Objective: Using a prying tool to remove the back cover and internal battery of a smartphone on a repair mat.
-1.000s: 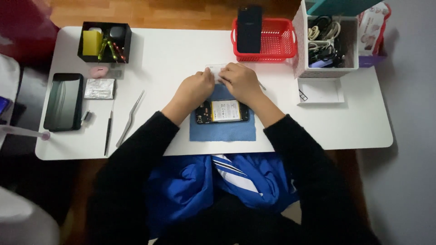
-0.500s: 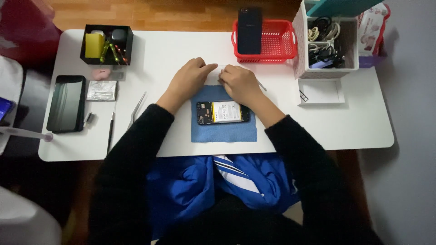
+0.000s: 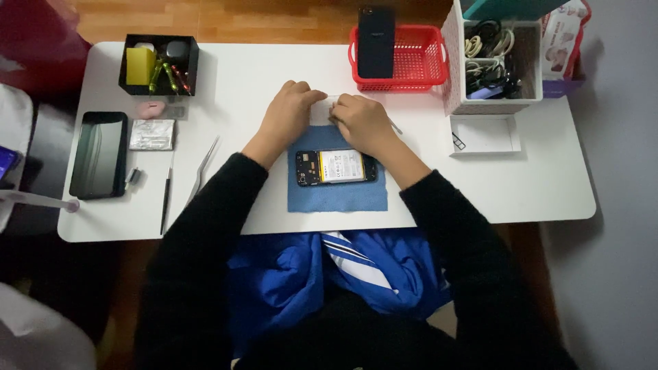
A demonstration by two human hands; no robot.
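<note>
An opened phone [image 3: 336,166] with its battery showing lies on a blue cloth mat [image 3: 337,194] at the table's middle. Just beyond the mat, my left hand [image 3: 293,112] and my right hand [image 3: 361,121] meet over a small white piece [image 3: 322,109] on the table, fingers curled onto it. A thin tool [image 3: 395,127] sticks out to the right from under my right hand. What the fingertips pinch is mostly hidden.
A red basket [image 3: 425,65] holding a dark phone [image 3: 376,42] stands behind the hands. White organiser with cables [image 3: 490,65] at right, white tray [image 3: 484,133] below it. At left: black tool box [image 3: 159,63], dark phone [image 3: 99,154], foil packet [image 3: 151,134], tweezers [image 3: 203,171], a thin pick [image 3: 165,199].
Both hands have moved away from the opened phone toward the far side of the mat, and now sit together over the small white piece.
</note>
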